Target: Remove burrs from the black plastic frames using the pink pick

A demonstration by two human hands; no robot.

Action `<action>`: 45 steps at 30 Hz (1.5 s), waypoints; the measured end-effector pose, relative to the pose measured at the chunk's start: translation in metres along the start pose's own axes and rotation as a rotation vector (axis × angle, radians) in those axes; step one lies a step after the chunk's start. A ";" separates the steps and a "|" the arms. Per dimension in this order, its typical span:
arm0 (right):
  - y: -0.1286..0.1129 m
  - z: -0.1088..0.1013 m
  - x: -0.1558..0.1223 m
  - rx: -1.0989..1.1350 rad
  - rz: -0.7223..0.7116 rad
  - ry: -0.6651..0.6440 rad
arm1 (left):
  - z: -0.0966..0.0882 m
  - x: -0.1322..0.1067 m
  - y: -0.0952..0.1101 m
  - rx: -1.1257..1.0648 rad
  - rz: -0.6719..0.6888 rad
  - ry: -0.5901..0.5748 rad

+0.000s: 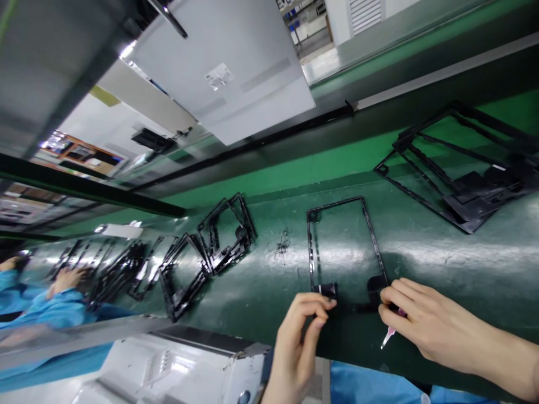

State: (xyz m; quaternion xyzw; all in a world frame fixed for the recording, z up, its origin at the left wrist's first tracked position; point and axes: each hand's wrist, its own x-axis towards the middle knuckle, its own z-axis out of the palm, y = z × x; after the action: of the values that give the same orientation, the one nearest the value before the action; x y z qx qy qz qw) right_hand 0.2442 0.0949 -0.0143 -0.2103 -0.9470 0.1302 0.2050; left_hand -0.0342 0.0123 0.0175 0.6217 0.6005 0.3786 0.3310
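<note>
A thin black rectangular plastic frame (pixel 373 238) lies on the green bench, with dark flaps at its near corners. My left hand (pixel 297 336) is at the near left corner, fingers curled and thumb close to them, closed on the frame's edge by a dark flap (pixel 327 290). At the near right corner, my right hand (pixel 425 322) is closed around a small pink-handled tool (pixel 391 332) with a thin pale tip pointing down toward me. Its fingertips overlap the frame's corner. The near edge of the frame is dark and hard to make out.
More black frames (pixel 446 191) are piled at right, and several (pixel 227 235) lie in a row at left. Thin black scraps (pixel 282 244) sit on the green bench (pixel 261 292). A co-worker's hands (pixel 65 280) are at far left. A white machine (pixel 189 370) stands at lower left.
</note>
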 end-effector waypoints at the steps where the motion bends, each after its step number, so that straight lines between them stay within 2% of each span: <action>1: -0.001 -0.001 0.000 -0.020 0.009 0.016 | 0.015 -0.002 0.002 -0.130 -0.031 0.022; 3: -0.004 0.000 0.000 -0.064 0.049 0.061 | 0.047 -0.004 0.005 -0.319 -0.093 0.028; 6: -0.010 0.005 -0.003 -0.123 0.090 0.137 | 0.088 -0.003 0.011 -0.496 -0.198 0.116; 8: -0.014 0.009 -0.005 -0.120 0.077 0.163 | 0.104 -0.001 0.014 -0.588 -0.242 0.170; 10: -0.016 0.010 -0.006 -0.058 0.066 0.153 | 0.108 0.000 0.016 -0.663 -0.271 0.191; 13: -0.018 0.007 -0.003 0.057 0.082 0.091 | 0.097 0.003 0.018 -0.640 -0.303 0.152; 16: -0.017 0.002 -0.001 0.102 0.093 0.046 | 0.078 0.005 0.020 -0.483 -0.307 0.072; 22: -0.016 -0.002 0.003 0.060 0.081 0.055 | 0.045 0.004 0.016 -0.155 -0.261 0.100; 25: -0.016 -0.002 0.003 0.069 0.082 0.050 | 0.035 0.004 0.016 -0.024 -0.178 0.080; 29: -0.016 0.000 0.002 0.052 0.079 0.053 | 0.024 0.008 0.016 0.173 0.010 -0.017; 32: -0.016 0.001 0.001 0.044 0.067 0.047 | 0.015 0.009 0.014 0.276 0.068 -0.056; 34: -0.016 0.002 -0.001 0.053 0.069 0.044 | 0.011 0.007 0.013 0.337 0.102 -0.121; 37: -0.016 0.003 -0.002 0.058 0.081 0.039 | 0.011 0.004 0.013 0.421 0.151 -0.183; 40: -0.016 0.003 -0.002 0.077 0.087 0.036 | 0.012 0.005 0.015 0.430 0.170 -0.172; 45: -0.016 0.001 0.001 0.102 0.085 0.039 | 0.001 0.005 0.011 0.195 0.116 -0.066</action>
State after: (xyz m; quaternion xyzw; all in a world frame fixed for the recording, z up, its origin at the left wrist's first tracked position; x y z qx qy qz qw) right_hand 0.2379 0.0813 -0.0096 -0.2419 -0.9252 0.1829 0.2283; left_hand -0.0279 0.0170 0.0271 0.6966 0.5863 0.3164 0.2663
